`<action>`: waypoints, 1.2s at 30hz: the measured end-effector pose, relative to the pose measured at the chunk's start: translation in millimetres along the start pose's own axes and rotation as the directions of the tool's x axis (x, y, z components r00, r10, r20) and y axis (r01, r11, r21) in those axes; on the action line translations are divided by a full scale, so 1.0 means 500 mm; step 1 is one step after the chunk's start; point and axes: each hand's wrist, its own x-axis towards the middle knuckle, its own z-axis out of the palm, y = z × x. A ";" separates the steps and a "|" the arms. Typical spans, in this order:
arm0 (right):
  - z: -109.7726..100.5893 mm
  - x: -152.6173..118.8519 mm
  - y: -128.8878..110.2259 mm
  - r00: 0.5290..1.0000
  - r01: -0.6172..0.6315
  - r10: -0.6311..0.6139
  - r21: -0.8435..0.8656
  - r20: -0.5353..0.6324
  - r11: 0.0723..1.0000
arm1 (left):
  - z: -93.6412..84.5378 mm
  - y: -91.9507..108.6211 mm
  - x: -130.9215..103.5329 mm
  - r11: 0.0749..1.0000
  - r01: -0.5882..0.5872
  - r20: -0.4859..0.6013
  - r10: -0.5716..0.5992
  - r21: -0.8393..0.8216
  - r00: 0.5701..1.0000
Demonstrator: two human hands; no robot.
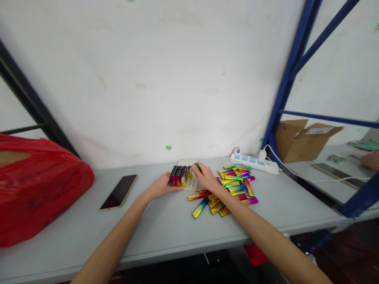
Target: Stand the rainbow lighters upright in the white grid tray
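Note:
A white tray point(192, 184) with rows of holes stands near the wall, its left part filled with upright lighters point(178, 181) with black tops and shiny bodies. My left hand point(162, 185) is closed around the tray's left front corner, thumb along the front edge and the other fingers partly hidden beside the lighters. Over the right part of the tray, my right hand point(205, 176) pinches a lighter point(197, 167), mostly covered by the fingers. Just right of the tray lies a loose pile of shiny rainbow-coloured lighters point(233, 187), some of it beneath my right forearm.
A dark-screened phone point(119, 192) lies left of my left hand, beside a red plastic bag point(44, 189). At the back right are a white power strip point(254, 162) and a blue rack post point(284, 86). Beyond it stand a cardboard box point(302, 142) and another person's hand point(370, 161).

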 end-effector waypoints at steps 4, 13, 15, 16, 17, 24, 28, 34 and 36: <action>-0.006 -0.003 0.004 0.996 0.077 -0.067 -0.239 0.053 0.968 | 0.001 0.000 0.001 0.999 0.003 -0.023 -0.004 -0.046 1.000; -0.010 0.007 0.023 0.988 0.094 -0.035 -0.413 0.149 0.906 | 0.002 -0.002 0.001 0.998 0.012 -0.023 -0.013 -0.065 1.000; -0.004 0.009 0.029 0.983 0.107 -0.037 -0.403 0.178 0.909 | 0.002 -0.002 0.002 0.997 0.011 -0.019 -0.012 -0.076 1.000; -0.001 0.009 0.030 0.977 0.125 -0.043 -0.401 0.208 0.907 | 0.002 -0.002 0.002 0.996 0.009 -0.020 -0.010 -0.086 1.000; 0.002 0.010 0.032 0.970 0.147 -0.051 -0.403 0.239 0.903 | 0.002 -0.003 0.002 0.995 0.005 -0.024 -0.007 -0.098 1.000; 0.006 0.005 0.022 0.950 0.190 -0.001 -0.575 0.312 0.796 | 0.003 -0.002 0.001 0.993 0.005 -0.034 -0.009 -0.117 0.999; 0.001 -0.003 0.009 0.935 0.196 0.067 -0.667 0.348 0.719 | 0.001 -0.002 0.000 0.992 -0.003 -0.043 -0.003 -0.126 0.999; -0.067 -0.002 0.003 0.966 0.152 0.029 -0.652 0.258 0.743 | -0.001 -0.002 0.002 0.989 -0.005 -0.028 0.001 -0.150 1.000; -0.101 -0.002 0.019 0.983 0.046 0.097 -0.714 0.159 0.699 | -0.003 0.002 0.002 0.988 0.002 -0.010 -0.004 -0.152 1.000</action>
